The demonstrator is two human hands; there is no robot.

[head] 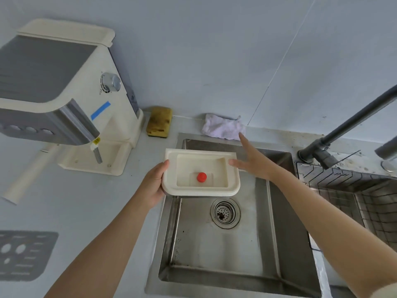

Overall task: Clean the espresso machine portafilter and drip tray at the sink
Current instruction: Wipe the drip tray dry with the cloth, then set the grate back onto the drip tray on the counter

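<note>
A cream drip tray (pixel 200 157) with a red float (pixel 201 177) in its hollow hangs over the back left of the steel sink (pixel 217 252). My left hand (pixel 153 186) grips its left edge, thumb on the rim. My right hand (pixel 252 159) is spread with straight fingers, the thumb touching the tray's right rim and the index finger pointing toward the white cloth (pixel 223 126). The cream espresso machine (pixel 64 89) stands at the left, its tray slot bare. A cream handle, perhaps the portafilter (pixel 30 173), lies on the counter in front of the machine.
A yellow sponge (pixel 159 121) lies behind the sink next to the machine. A dark faucet (pixel 343 130) rises at the right above a second ribbed basin (pixel 365 196). The grey drip grate (pixel 23 254) lies on the counter at lower left. The sink's drain strainer (pixel 225 213) sits below the tray.
</note>
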